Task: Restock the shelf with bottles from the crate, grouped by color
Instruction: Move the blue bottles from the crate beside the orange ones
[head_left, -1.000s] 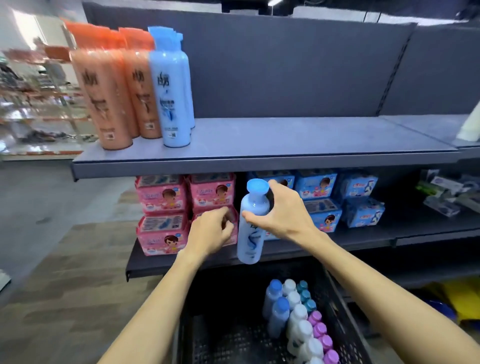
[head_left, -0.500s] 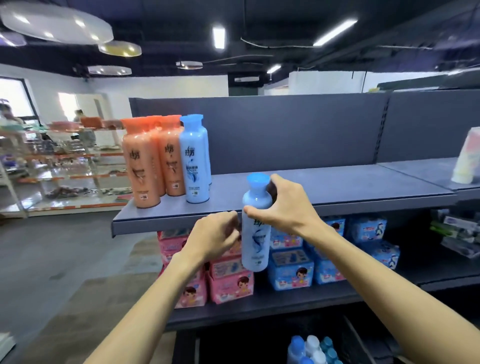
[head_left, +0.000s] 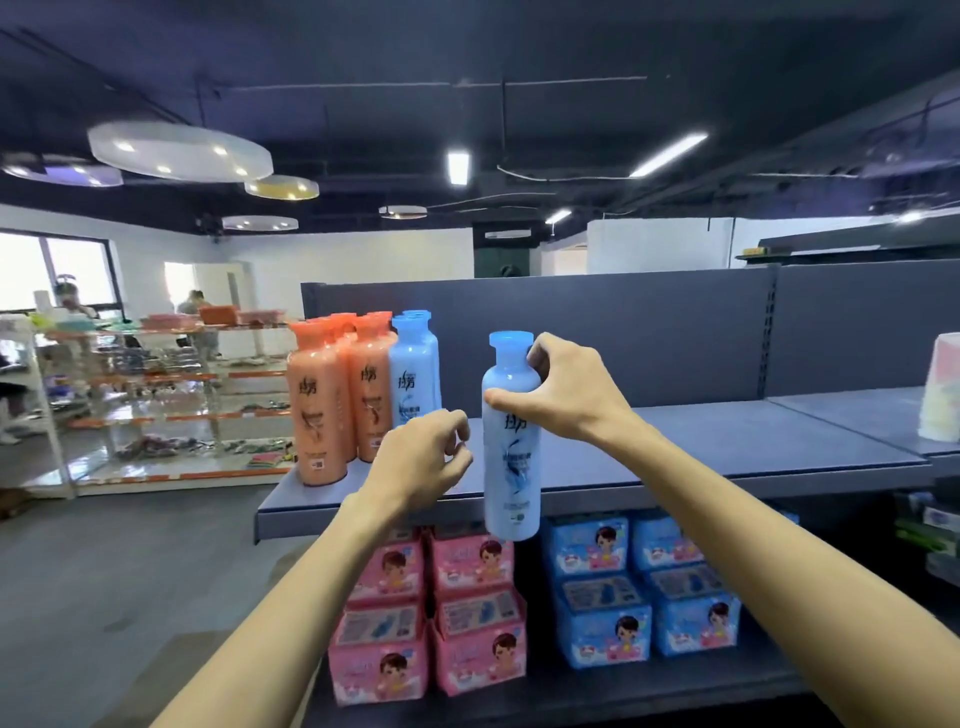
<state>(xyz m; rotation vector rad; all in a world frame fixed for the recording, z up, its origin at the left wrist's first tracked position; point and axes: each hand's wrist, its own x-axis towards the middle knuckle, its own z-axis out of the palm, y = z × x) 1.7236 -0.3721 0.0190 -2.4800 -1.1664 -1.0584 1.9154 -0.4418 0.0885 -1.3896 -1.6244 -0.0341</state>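
Note:
My right hand (head_left: 566, 392) grips a light blue bottle (head_left: 511, 467) by its neck and shoulder, upright, in front of the grey top shelf (head_left: 701, 447); its base hangs below the shelf's front edge. Just left of the bottle is my left hand (head_left: 423, 457), fingers curled, holding nothing. On the shelf's left end stand several orange bottles (head_left: 319, 410) and, right of them, blue bottles (head_left: 415, 374). The crate is out of view.
Pink boxes (head_left: 426, 618) and blue boxes (head_left: 644, 587) fill the lower shelf. A pale pack (head_left: 943, 389) sits on the neighbouring shelf at right. Open store floor (head_left: 104, 571) lies to the left, with display racks (head_left: 156, 395) behind.
My right hand has lifted the blue bottle from over the crate up to the top shelf's level. My left hand rose alongside it. The view tilted up and the crate dropped out of sight.

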